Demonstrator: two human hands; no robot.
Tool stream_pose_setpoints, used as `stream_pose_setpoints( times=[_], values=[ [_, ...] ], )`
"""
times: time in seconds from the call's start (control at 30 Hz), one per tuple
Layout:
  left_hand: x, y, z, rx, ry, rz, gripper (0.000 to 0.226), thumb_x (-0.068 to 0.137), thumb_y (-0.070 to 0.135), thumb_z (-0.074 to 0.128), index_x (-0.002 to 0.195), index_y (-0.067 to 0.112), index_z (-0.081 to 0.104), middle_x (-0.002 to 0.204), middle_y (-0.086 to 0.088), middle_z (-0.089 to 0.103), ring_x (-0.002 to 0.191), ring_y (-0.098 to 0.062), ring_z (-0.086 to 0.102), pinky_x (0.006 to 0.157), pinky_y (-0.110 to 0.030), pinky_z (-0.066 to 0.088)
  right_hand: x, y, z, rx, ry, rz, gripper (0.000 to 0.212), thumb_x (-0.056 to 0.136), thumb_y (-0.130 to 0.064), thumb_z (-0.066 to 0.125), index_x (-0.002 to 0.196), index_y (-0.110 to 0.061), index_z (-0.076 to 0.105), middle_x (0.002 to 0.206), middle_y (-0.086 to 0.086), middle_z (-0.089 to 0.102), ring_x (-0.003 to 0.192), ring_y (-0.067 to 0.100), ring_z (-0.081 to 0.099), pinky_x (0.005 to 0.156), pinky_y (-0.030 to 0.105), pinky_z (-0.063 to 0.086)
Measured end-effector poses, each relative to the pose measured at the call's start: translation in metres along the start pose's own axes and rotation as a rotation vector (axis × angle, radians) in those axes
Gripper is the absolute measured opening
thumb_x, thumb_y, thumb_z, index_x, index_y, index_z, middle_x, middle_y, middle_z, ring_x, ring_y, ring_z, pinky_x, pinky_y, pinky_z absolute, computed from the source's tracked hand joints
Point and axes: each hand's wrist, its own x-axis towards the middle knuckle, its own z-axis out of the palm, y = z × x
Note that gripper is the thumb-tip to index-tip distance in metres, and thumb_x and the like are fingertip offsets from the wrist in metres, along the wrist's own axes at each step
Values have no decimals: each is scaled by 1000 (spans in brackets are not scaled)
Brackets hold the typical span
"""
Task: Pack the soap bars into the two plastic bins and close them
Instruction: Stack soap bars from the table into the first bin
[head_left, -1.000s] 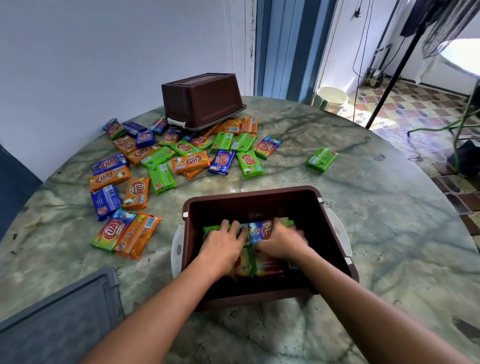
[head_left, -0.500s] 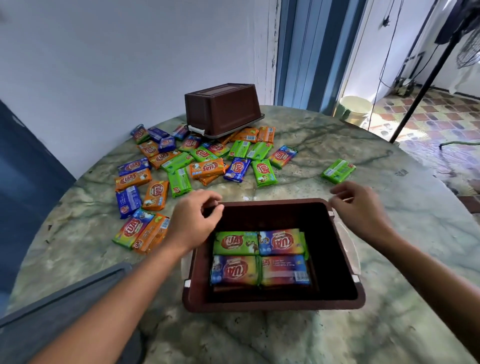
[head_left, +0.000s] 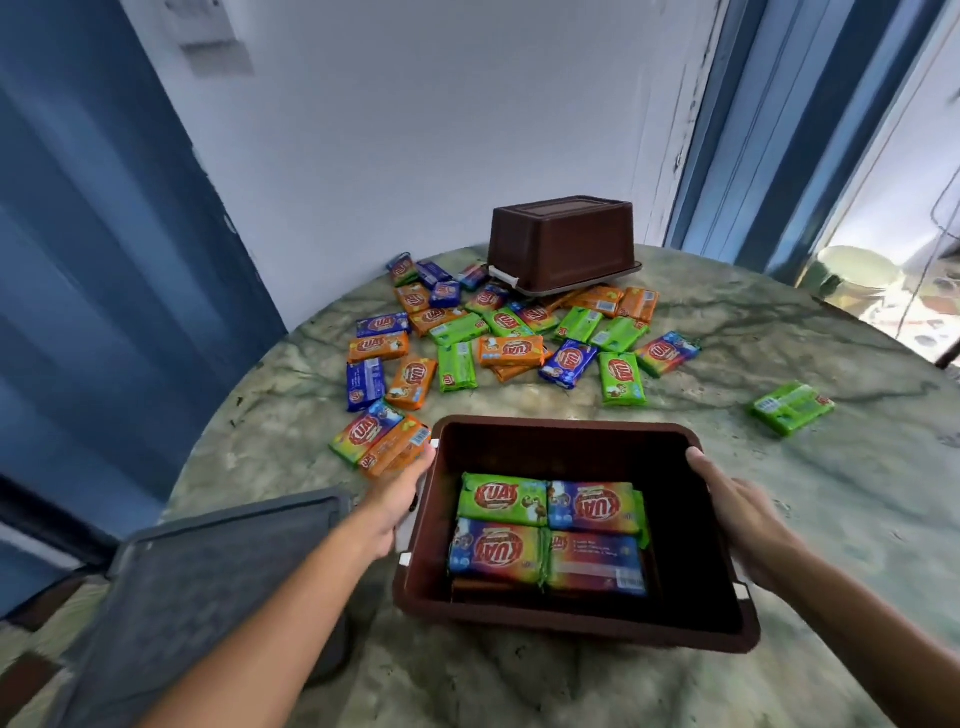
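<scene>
So the open bin, four soap bars showing on top inside, is gripped at both side rims by the left hand and right hand. Packing's barely started; next, probably, loose bars behind need to be grabbed.

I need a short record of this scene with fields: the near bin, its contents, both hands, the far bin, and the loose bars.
near bin: open bin, upright, no lid on
contents: four soap bars showing on top, flat
left hand: left hand on the bin's left side
right hand: right hand on the bin's right rim
far bin: second bin, upside down
loose bars: pile on the table; one green bar apart at right
</scene>
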Motion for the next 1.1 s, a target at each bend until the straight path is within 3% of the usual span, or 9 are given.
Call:
stream_pose_setpoints(
  times=[0.13,0.3,0.4,0.47,0.6,0.7,0.8,0.93,1.1],
  values=[
    [-11,-6,-56,-34,51,-77,43,90,51,52,109,15,66,99,-13,73,94,-30,69,88,-46,53,-1,-18,47,-40,-55,-7,52,90,-45,58,82,5,70,68,11,74,59,23,70,56,28,56],
    [-10,-17,-94,47,4,-154,47,91,52,47,104,12,68,86,-6,76,87,-23,70,85,-37,55,1,-16,82,-276,-17,-46,59,92,-47,52,80,9,67,54,7,64,46,17,58,46,21,40],
    [8,2,-107,225,60,-72,37,94,48,45,85,18,64,69,-2,68,60,-16,62,45,-21,50,4,-33,83,-834,187,-281,59,90,-55,48,113,-3,61,106,20,66,95,33,63,74,37,44],
    [32,20,-121,389,129,80,31,94,42,50,84,16,61,76,-7,62,58,-17,56,49,-26,45,0,-57,98,-976,271,-489,52,89,-50,53,125,-13,56,123,18,59,113,36,53,87,43,45],
    [85,40,-143,993,160,439,29,88,27,59,116,20,59,104,-1,62,94,-19,59,76,-31,47,-2,-110,184,-991,-112,-868,27,90,-22,58,117,-18,62,109,3,64,100,22,60,84,36,50],
    [120,41,-139,1302,19,567,54,88,25,54,140,21,40,135,-4,49,120,-22,46,95,-37,43,20,-124,263,-1226,-446,-867,31,92,-13,54,120,-20,63,115,3,66,102,21,62,87,35,51],
    [151,21,-135,1524,-71,504,57,92,31,48,145,29,28,144,-7,37,129,-27,36,98,-43,42,61,-117,321,-1545,-578,-795,45,88,-7,59,130,-22,56,130,6,58,116,23,56,83,30,44],
    [166,7,-145,1535,-37,529,52,93,43,45,143,31,34,138,-11,42,123,-29,39,97,-38,38,104,-96,354,-1845,-699,-676,76,76,-13,76,142,-23,40,134,7,51,115,25,55,80,32,46],
    [175,10,-142,1383,-14,552,48,79,37,64,123,20,54,117,-8,60,105,-26,53,84,-32,44,118,-80,356,-2065,-615,-1002,84,77,-30,76,146,-20,28,134,10,50,114,28,56,84,37,48]
  ],
)
